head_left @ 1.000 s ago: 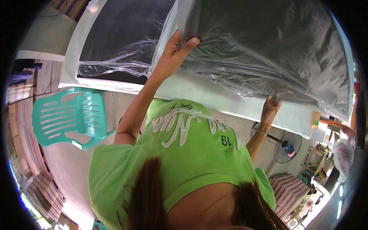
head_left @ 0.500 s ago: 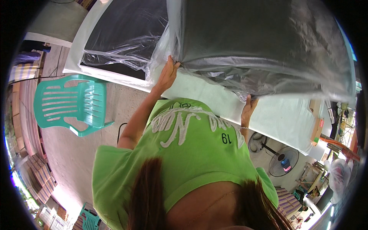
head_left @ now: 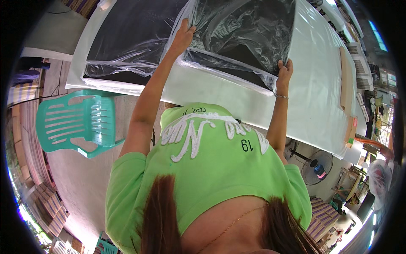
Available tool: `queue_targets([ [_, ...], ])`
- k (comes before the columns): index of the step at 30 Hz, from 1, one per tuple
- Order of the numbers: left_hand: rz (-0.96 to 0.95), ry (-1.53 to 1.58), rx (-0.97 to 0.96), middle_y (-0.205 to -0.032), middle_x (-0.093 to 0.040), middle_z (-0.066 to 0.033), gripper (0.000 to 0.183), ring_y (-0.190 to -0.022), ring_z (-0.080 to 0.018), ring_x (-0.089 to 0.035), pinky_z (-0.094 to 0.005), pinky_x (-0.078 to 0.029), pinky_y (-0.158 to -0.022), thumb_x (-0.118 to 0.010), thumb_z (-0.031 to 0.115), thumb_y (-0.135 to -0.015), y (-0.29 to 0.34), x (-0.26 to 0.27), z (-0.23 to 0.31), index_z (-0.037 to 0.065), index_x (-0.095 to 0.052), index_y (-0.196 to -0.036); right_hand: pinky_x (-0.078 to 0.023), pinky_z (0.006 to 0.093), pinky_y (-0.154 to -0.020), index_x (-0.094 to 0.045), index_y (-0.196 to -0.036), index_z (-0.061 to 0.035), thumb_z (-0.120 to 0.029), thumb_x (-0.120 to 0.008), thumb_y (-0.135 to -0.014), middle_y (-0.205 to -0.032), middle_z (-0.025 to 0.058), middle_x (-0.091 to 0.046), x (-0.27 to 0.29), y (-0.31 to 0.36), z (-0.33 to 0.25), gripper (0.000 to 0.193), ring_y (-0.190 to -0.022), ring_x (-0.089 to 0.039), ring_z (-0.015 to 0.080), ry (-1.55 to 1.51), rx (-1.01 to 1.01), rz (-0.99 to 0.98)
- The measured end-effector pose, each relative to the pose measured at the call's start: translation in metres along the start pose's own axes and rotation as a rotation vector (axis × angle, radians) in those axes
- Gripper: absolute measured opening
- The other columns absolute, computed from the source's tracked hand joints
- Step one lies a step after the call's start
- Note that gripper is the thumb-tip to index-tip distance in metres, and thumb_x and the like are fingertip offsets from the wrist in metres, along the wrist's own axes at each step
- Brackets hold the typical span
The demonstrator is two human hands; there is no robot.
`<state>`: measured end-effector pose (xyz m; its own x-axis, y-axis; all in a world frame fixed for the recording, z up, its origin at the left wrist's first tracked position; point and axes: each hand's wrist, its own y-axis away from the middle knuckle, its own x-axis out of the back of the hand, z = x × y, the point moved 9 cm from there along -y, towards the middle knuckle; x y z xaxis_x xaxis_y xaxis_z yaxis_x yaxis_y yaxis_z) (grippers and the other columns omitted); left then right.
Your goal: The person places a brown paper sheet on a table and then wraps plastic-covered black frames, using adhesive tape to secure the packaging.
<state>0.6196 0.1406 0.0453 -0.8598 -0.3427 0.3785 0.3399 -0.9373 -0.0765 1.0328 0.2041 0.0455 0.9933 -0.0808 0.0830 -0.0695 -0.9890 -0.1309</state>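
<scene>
A dark flat panel in a clear plastic cover [head_left: 243,53] lies in front of me on the white table [head_left: 313,106]. Both my hands reach forward to this cover. My left hand [head_left: 182,38] pinches the plastic at the panel's left side. At its right side, my right hand [head_left: 284,75] has its fingers closed on the plastic's edge, near the front corner. Between the hands the film is wrinkled and partly raised, showing dark surface below. To the left, a second dark panel [head_left: 127,31] lies in similar clear plastic, bunched along its near edge.
A green plastic chair [head_left: 76,122] stands on the floor to the left. At the table's right end lies a long brown cardboard strip [head_left: 346,80]. A fan [head_left: 317,167] stands beyond the table's near right corner. A filled clear plastic bag [head_left: 379,182] hangs at the far right.
The plastic-covered panel, earlier raised and spread wide toward the right, now lies lower and farther off. Both hands have moved forward with the plastic, uncovering the table's right part.
</scene>
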Motion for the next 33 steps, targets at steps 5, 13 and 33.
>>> queue_targets([
  [5, 0.068, -0.130, -0.114, -0.114, -0.049, -0.0330, 0.050, -0.106, -0.0434, -0.050, -0.0421, -0.038, -0.089, -0.050, 0.024, -0.086, -0.012, -0.007, -0.063, -0.005, -0.035, -0.123, -0.041, 0.0254, -0.066, -0.054, -0.097, 0.0039, -0.001, -0.053, -0.080, -0.080, 0.0017, -0.055, -0.002, 0.013, 0.048, 0.017, -0.070, -0.047, 0.0096, 0.081, -0.250, -0.032],
  [13, 0.132, -0.374, -0.069, -0.117, -0.047, -0.0266, 0.052, -0.110, -0.0403, -0.046, -0.0438, -0.037, -0.093, -0.060, 0.025, -0.080, 0.032, -0.011, -0.034, 0.002, -0.041, -0.123, -0.041, 0.0389, -0.089, -0.052, -0.114, 0.0033, -0.025, -0.060, -0.079, -0.111, 0.0239, -0.054, 0.026, 0.035, 0.049, 0.046, -0.104, -0.052, 0.0348, 0.793, -0.042, 0.062],
  [33, -0.288, -0.533, -0.143, -0.097, -0.056, -0.0150, 0.068, -0.090, -0.0345, -0.056, -0.0408, -0.046, -0.077, -0.065, -0.004, -0.062, 0.072, -0.002, 0.007, 0.011, -0.045, -0.125, -0.047, 0.0412, -0.075, -0.029, -0.136, -0.0076, -0.002, -0.071, -0.066, -0.100, 0.0230, -0.056, -0.007, 0.078, 0.008, 0.082, -0.090, -0.057, 0.0371, 1.132, 0.022, -0.481],
])
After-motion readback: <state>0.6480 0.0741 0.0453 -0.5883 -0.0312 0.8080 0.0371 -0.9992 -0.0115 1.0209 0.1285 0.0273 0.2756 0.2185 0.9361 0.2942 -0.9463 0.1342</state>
